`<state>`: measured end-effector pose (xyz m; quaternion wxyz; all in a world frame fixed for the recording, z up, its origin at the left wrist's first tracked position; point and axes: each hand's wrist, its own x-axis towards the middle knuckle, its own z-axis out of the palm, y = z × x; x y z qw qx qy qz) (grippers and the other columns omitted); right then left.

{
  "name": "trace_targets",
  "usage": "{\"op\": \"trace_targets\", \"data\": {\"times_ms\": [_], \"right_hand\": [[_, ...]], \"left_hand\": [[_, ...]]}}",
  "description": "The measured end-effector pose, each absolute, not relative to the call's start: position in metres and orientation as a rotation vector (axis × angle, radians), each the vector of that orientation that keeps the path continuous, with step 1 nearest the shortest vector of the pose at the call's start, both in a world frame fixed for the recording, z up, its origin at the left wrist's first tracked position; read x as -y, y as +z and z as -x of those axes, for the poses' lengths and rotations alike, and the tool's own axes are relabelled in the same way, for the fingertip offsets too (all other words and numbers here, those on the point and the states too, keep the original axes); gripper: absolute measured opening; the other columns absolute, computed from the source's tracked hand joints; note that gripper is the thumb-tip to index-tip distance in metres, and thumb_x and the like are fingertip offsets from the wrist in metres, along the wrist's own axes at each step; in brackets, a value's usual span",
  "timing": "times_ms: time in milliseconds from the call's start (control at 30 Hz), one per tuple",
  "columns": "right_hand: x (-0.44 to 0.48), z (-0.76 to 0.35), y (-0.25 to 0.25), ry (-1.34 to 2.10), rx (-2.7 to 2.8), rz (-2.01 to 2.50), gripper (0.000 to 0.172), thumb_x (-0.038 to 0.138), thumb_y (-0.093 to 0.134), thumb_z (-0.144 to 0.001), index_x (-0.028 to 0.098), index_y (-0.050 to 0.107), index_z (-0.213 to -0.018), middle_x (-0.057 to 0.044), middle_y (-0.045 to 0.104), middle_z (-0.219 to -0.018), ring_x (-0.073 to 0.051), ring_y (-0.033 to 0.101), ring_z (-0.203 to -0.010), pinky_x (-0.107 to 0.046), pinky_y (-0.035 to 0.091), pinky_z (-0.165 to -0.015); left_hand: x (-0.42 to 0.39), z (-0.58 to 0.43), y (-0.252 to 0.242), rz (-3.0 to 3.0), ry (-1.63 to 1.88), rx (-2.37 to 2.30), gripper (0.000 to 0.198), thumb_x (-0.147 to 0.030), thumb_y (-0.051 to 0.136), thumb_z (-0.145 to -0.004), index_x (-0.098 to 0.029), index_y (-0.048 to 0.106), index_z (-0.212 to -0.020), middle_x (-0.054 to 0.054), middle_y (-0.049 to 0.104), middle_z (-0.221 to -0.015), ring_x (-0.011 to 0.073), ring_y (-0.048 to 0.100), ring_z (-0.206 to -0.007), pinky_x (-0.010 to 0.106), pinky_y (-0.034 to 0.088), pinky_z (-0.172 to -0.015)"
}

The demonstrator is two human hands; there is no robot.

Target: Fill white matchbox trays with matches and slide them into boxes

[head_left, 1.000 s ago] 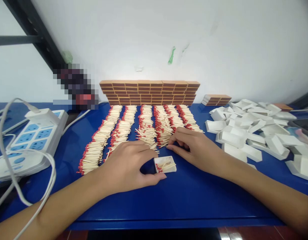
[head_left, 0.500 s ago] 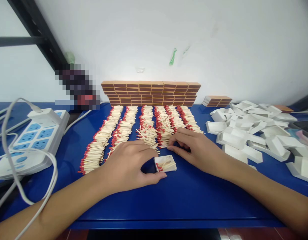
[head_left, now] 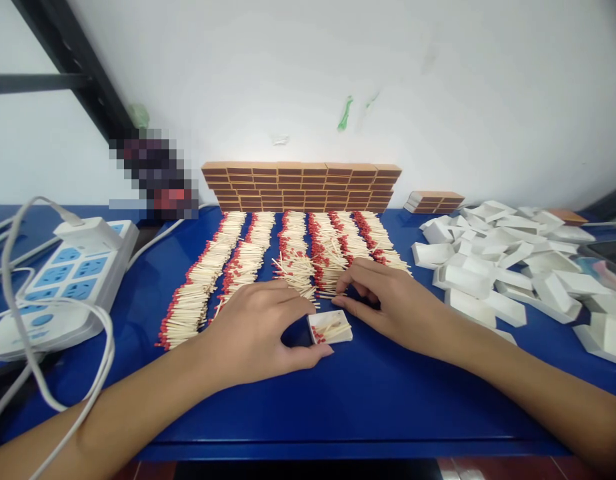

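A small white matchbox tray with several red-headed matches in it lies on the blue tabletop. My left hand curves around it, thumb along the near side and fingers at the far left corner, steadying it. Just beyond the tray, my right hand has its thumb and index finger pinched at the near end of a row of matches; match ends show at its fingertips. More rows of matches stretch toward the wall.
Brown-sided matchboxes stand stacked like a wall at the back, with a smaller stack to their right. Loose white trays are heaped on the right. A power strip with white cables occupies the left, one cable crossing my left forearm.
My right hand's fingertips have shifted slightly at the near end of the match row, and match ends show more clearly beside them. The left hand and the tray stay in place.
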<state>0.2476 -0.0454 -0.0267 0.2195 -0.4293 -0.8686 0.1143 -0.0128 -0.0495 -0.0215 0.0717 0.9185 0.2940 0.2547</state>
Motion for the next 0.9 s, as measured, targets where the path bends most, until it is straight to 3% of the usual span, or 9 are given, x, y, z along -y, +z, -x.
{"op": "trace_targets", "data": {"times_ms": [367, 900], "right_hand": [[0.0417, -0.2539, -0.0249, 0.316, 2.390, 1.170, 0.011, 0.024, 0.066, -0.105, 0.020, 0.065, -0.094, -0.002, 0.061, -0.086, -0.016, 0.058, -0.073, -0.029, 0.045, -0.067], [0.0448, -0.2508, -0.0245, 0.332, 2.429, 1.129, 0.005, 0.021, 0.065, -0.104, 0.021, 0.069, -0.102, -0.003, 0.064, -0.092, -0.017, 0.060, -0.077, -0.028, 0.046, -0.068]], "left_hand": [[0.0501, 0.0130, -0.0192, -2.773, 0.812, -0.936, 0.026, -0.043, 0.084, -0.086, -0.020, 0.074, -0.089, -0.005, 0.056, -0.063, 0.0140, 0.054, -0.060, 0.028, 0.037, -0.057], [0.0501, 0.0142, -0.0203, -2.794, 0.794, -0.927, 0.028, -0.044, 0.085, -0.085, -0.019, 0.073, -0.087, -0.004, 0.060, -0.066, 0.0143, 0.057, -0.062, 0.029, 0.039, -0.057]]}}
